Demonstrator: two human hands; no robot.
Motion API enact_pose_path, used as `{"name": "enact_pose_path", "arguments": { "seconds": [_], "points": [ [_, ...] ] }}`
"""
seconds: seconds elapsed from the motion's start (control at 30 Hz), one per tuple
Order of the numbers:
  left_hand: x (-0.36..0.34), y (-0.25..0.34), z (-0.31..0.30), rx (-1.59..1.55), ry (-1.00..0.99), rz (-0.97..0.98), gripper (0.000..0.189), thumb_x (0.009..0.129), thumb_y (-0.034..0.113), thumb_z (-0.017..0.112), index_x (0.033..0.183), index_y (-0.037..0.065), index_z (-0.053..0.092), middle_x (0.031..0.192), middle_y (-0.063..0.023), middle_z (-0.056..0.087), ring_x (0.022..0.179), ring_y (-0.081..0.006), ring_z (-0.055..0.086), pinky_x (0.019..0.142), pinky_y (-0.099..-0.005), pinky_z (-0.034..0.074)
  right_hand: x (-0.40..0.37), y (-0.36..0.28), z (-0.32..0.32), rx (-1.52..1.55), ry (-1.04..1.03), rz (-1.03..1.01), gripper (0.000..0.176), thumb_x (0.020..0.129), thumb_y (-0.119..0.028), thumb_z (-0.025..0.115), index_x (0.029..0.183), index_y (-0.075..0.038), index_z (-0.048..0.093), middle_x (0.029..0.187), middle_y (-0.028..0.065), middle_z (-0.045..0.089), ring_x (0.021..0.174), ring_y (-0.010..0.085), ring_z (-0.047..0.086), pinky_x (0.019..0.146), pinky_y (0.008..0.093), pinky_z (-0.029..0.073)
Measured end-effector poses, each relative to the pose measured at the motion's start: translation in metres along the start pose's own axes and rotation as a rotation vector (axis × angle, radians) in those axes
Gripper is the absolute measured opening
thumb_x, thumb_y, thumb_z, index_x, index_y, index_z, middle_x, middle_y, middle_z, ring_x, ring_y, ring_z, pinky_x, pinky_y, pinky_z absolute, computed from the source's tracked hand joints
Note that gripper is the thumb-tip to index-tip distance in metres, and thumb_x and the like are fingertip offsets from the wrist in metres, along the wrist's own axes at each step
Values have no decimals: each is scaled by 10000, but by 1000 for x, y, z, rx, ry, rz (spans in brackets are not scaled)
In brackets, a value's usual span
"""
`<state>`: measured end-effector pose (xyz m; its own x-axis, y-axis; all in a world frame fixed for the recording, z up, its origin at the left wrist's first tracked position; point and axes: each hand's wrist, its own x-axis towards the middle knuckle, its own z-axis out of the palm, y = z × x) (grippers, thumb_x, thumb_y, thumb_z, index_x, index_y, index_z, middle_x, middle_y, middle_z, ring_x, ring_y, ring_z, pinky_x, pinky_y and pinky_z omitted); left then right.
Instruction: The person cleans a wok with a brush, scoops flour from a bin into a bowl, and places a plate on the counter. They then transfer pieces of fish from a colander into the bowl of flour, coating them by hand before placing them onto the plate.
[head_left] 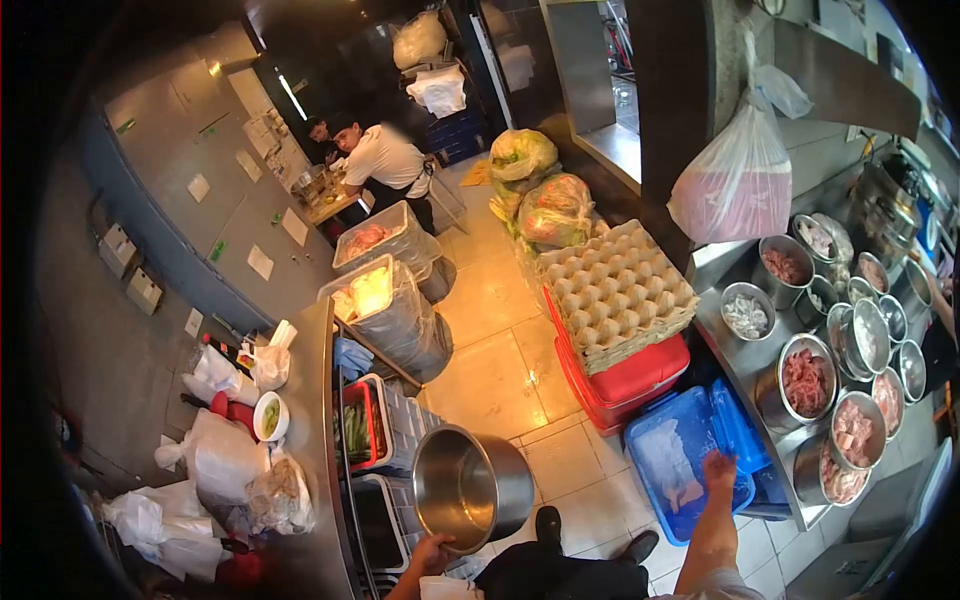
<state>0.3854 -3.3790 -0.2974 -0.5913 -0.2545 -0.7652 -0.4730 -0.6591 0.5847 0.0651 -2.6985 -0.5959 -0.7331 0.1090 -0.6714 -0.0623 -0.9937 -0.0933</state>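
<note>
My left hand is closed on the lower rim of a large empty metal pot, its opening tilted toward the left. My right hand reaches over a blue plastic container on the floor; its fingers are too small and blurred to read, and whether it touches the container cannot be made out. Whitish material shows inside the container. A blue lid or second blue bin stands beside it, close to the metal counter.
Metal bowls of raw meat crowd the right counter. Egg trays sit on a red cooler. Lined bins stand ahead on the left. Bags lie on the left counter. Two people are at the back.
</note>
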Motion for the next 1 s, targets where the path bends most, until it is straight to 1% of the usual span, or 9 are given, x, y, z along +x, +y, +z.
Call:
{"name": "enact_pose_path", "arguments": {
  "seconds": [0.07, 0.13, 0.33, 0.37, 0.43, 0.53, 0.67, 0.83, 1.0],
  "points": [
    [2, -5, -6, -25, 6, 14, 298, 832, 22, 596, 1123, -34, 564, 1043, -165, 665, 959, -321, 674, 862, -497, 561, -69, 26, 29, -840, 47, 35, 560, 944, -536, 493, 1394, -205, 450, 1141, 118, 658, 990, 304, 632, 796, 465, 519],
    [-3, -10, -11, -20, 9, -2, 295, 828, 19, 599, 1117, -24, 560, 1031, -157, 664, 938, -316, 678, 847, -494, 568, -115, 46, 31, -1316, 70, 76, 414, 953, -408, 508, 1276, -164, 591, 1032, 101, 703, 866, 253, 671, 694, 421, 520],
    [-4, 4, 30, -103, -114, 236, 326, 806, 10, 591, 1131, 6, 564, 1035, -129, 654, 955, -308, 655, 861, -538, 529, -209, 65, -35, -2201, -304, 139, 319, 913, -375, 602, 870, -75, 703, 732, 67, 690, 656, 171, 662, 621, 352, 533],
    [6, 0, 14, -59, -102, 159, 307, 815, 20, 586, 1121, 5, 569, 1051, -133, 646, 961, -306, 648, 856, -542, 522, -204, 54, -88, -2179, -220, 104, 318, 911, -382, 617, 833, -86, 698, 707, 51, 686, 647, 171, 657, 626, 372, 540],
    [17, 4, 14, -39, -121, 114, 254, 842, 43, 570, 1092, 1, 581, 1067, -138, 639, 968, -304, 638, 836, -545, 519, -245, 41, -90, -2259, -282, 112, 288, 893, -386, 661, 875, -104, 714, 741, 63, 699, 638, 172, 648, 620, 367, 542],
    [28, 13, 22, -29, -142, 94, 211, 879, 57, 540, 1076, -1, 589, 1046, -133, 647, 961, -291, 639, 831, -522, 526, -323, 40, -31, -2207, 30, 212, 302, 933, -331, 611, 1091, -85, 687, 840, 52, 709, 701, 138, 673, 610, 324, 544],
    [60, 31, 30, -14, -143, 130, 219, 916, 43, 491, 1115, 9, 576, 1005, -124, 667, 943, -257, 653, 889, -447, 524, -372, 40, -7, -2029, 237, 80, 305, 913, -308, 618, 1060, -54, 703, 806, 85, 710, 668, 159, 672, 640, 318, 542],
    [72, 98, 82, -62, -242, 283, 219, 944, 57, 474, 1139, 28, 568, 1012, -107, 675, 927, -219, 654, 893, -389, 518, -388, 35, -33, -2111, 100, -127, 318, 947, -322, 565, 1058, -52, 690, 794, 62, 711, 669, 142, 659, 584, 317, 517],
    [57, 203, 212, 122, -466, 517, 210, 992, 111, 493, 1191, 72, 544, 1036, -55, 654, 920, -188, 646, 762, -326, 522, -415, 37, -64, -1708, 268, -57, 334, 988, -336, 554, 1196, -85, 624, 925, 88, 725, 759, 173, 696, 588, 319, 530]
  ]
}}
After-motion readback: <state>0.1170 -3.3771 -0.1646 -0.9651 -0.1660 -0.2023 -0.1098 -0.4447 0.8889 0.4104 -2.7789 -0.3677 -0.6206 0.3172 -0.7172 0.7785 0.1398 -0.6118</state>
